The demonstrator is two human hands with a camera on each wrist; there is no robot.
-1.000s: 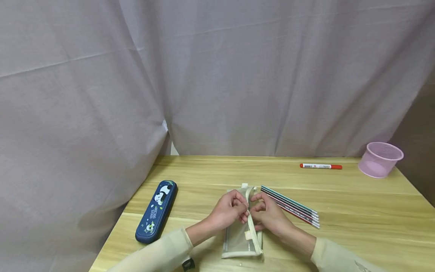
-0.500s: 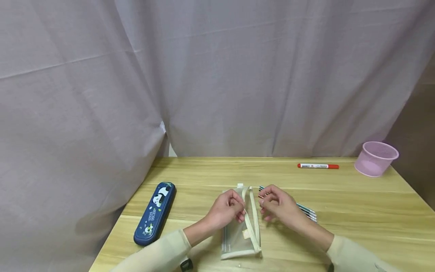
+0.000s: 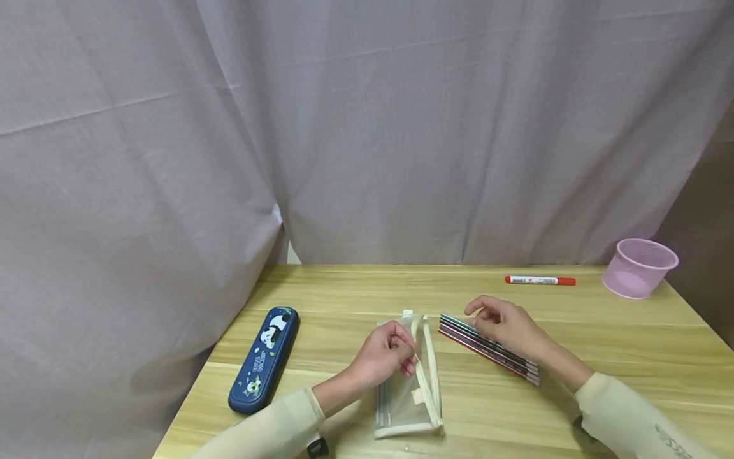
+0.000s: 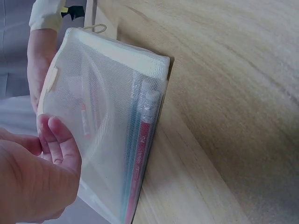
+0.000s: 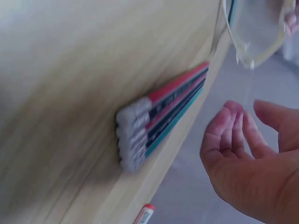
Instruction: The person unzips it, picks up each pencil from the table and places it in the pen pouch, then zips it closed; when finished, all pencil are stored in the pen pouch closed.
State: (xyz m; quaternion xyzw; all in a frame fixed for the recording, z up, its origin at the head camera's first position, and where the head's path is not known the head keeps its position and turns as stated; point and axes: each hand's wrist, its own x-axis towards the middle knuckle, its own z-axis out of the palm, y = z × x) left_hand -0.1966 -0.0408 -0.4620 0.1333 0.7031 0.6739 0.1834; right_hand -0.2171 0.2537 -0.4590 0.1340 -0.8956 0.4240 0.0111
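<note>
A cream-edged mesh pencil pouch [image 3: 401,409] lies on the table with its zipped side gaping. My left hand [image 3: 383,354] pinches the pouch's edge along the opening. Through the mesh, the left wrist view shows pencils [image 4: 138,154] lying inside along the far side. To the right of the pouch, several striped pencils [image 3: 459,335] lie side by side in a slanted row, their pale ends toward the front right. My right hand [image 3: 507,324] hovers over that row with loosely bent fingers and nothing between them; in the right wrist view its fingertips are apart from the pencils.
A navy panda pencil case [image 3: 264,360] lies on the left. Toward the back right are a red-and-white marker [image 3: 540,280] and a pink mesh pen holder [image 3: 639,271]. A grey curtain [image 3: 373,140] hangs behind the table's back edge.
My right hand has left the pouch's opening and moved right, over the loose pencils. My left hand stays at the pouch's edge.
</note>
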